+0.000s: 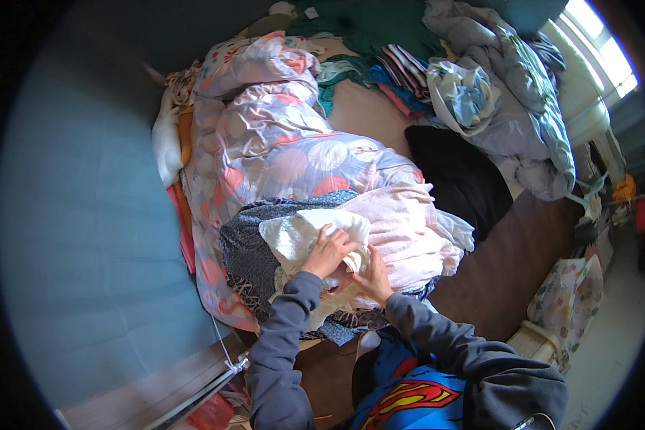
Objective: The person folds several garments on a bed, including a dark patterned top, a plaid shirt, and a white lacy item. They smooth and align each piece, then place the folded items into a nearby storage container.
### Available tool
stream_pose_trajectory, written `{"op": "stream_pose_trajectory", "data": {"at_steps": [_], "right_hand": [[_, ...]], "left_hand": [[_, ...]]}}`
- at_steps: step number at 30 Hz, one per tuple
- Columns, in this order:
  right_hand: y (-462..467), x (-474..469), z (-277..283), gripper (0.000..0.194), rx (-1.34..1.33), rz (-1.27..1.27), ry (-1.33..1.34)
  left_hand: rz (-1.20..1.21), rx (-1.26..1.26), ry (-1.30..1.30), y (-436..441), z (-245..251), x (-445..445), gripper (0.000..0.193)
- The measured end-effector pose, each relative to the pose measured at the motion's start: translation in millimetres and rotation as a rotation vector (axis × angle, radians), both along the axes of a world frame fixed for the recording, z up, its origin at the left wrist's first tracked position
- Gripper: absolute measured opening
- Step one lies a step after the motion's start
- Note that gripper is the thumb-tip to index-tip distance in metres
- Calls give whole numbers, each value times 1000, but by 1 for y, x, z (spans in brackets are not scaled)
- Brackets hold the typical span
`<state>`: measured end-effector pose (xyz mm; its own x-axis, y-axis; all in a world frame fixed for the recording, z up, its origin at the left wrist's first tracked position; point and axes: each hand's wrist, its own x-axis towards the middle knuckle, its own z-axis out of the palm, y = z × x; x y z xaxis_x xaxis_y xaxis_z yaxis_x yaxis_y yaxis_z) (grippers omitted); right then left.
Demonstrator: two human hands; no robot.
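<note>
Between both hands is a white cloth garment (336, 220), partly folded over itself. My left hand (330, 251) lies on top of it with the fingers bent; whether they pinch the fabric is hard to see. At its right lower edge, my right hand (373, 277) grips the folded cloth between thumb and fingers. Cream lacy fabric (328, 314) hangs below my wrists. Under and beside the hands spread a pale pink cloth (408, 226) on the right and a dark blue-grey patterned garment (252, 231) on the left.
A polka-dot quilt (290, 156) is heaped across the bed. Beyond it lie a folded stack of clothes (400, 80), a white fabric bag (459, 97) and a grey comforter (537, 118). A black cloth (457, 172) drapes at the right. A beige bin (535, 344) stands lower right.
</note>
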<state>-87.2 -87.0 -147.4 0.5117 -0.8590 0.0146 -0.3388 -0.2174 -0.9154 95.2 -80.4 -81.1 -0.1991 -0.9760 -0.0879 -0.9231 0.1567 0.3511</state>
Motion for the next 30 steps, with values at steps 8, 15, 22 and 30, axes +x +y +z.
{"op": "stream_pose_trajectory", "data": {"at_steps": [8, 15, 22, 30], "right_hand": [[31, -15, 68, 45, 53, 69, 11], [83, 45, 104, 53, -309, 596, 457], [47, 59, 100, 25, -365, 431, 373], [6, 50, 141, 21, -159, 146, -91]], "left_hand": [[260, -201, 248, 25, 64, 39, 25], [271, -196, 175, 33, 96, 56, 25], [171, -186, -33, 64, 136, 76, 59], [-350, -399, -323, 84, 173, 66, 34]]}}
